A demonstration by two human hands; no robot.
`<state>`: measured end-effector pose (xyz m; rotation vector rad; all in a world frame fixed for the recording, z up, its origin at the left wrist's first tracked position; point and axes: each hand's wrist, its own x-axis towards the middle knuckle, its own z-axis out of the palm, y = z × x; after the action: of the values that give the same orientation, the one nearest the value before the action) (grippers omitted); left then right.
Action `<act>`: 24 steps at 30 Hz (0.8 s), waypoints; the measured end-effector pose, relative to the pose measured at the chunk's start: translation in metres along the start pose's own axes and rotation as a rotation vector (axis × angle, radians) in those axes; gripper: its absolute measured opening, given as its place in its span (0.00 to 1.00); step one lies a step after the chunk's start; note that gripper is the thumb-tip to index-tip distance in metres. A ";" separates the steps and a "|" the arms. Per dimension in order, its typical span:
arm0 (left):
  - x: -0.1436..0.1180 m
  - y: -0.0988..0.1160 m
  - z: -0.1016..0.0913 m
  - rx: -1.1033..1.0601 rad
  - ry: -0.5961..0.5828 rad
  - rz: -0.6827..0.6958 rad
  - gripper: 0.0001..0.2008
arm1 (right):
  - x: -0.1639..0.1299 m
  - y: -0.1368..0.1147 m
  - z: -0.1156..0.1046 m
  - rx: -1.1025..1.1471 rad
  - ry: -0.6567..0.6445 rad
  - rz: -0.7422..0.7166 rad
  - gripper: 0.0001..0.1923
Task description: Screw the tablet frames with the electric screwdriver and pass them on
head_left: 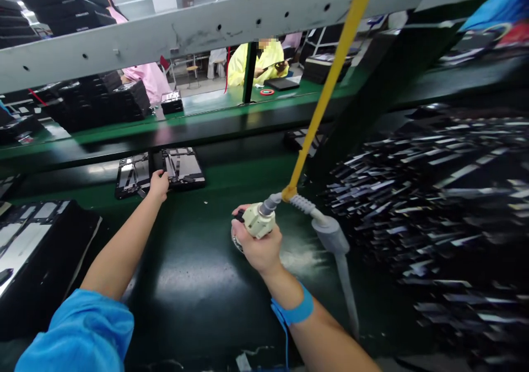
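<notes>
Where hands (262, 251) reach, glossy green bench (190, 273), grey beam (185, 33), yellow-clad person (270, 57)

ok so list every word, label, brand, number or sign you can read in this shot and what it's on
No text can be read anywhere in view.
Cream-coloured tool: no lettering can be made out.
Black-framed panels by the left hand: any print is too small to read.
Black stack at upper left: small pale marks, too small to read.
Stacked parts on the right: too blurred to read.
</notes>
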<state>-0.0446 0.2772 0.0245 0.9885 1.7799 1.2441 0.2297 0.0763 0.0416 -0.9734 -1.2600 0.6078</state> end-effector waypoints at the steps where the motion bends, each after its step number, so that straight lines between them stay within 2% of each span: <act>1: -0.011 -0.001 -0.007 -0.056 -0.017 -0.020 0.20 | 0.001 0.000 0.000 -0.008 0.005 -0.008 0.10; 5: -0.080 -0.015 -0.042 -0.229 -0.120 -0.085 0.26 | 0.003 0.000 0.003 -0.045 0.001 -0.037 0.10; 10: -0.194 -0.059 -0.082 -0.323 -0.224 -0.187 0.30 | 0.004 0.004 0.007 -0.032 0.032 -0.002 0.10; 12: -0.232 -0.076 -0.093 -0.296 -0.274 -0.193 0.33 | 0.004 0.005 0.009 -0.002 0.049 0.004 0.10; 14: -0.258 -0.085 -0.101 -0.159 -0.342 -0.137 0.35 | 0.003 0.007 0.011 0.021 0.060 -0.001 0.09; 16: -0.272 -0.085 -0.109 0.099 -0.382 0.014 0.33 | 0.003 0.008 0.013 0.029 0.065 -0.011 0.09; 18: -0.276 -0.077 -0.118 0.397 -0.399 0.276 0.28 | 0.003 0.009 0.014 0.032 0.070 -0.022 0.09; 20: -0.276 -0.069 -0.126 0.612 -0.478 0.583 0.23 | 0.003 0.009 0.015 0.038 0.073 -0.031 0.09; 22: -0.275 -0.064 -0.131 0.695 -0.627 0.841 0.20 | 0.003 0.009 0.015 0.043 0.071 -0.039 0.09; 24: -0.274 -0.066 -0.132 0.680 -0.725 1.007 0.19 | 0.003 0.008 0.015 0.041 0.068 -0.046 0.08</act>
<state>-0.0549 -0.0336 0.0338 2.5332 1.0736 0.5524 0.2172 0.0867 0.0363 -0.9213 -1.2017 0.5581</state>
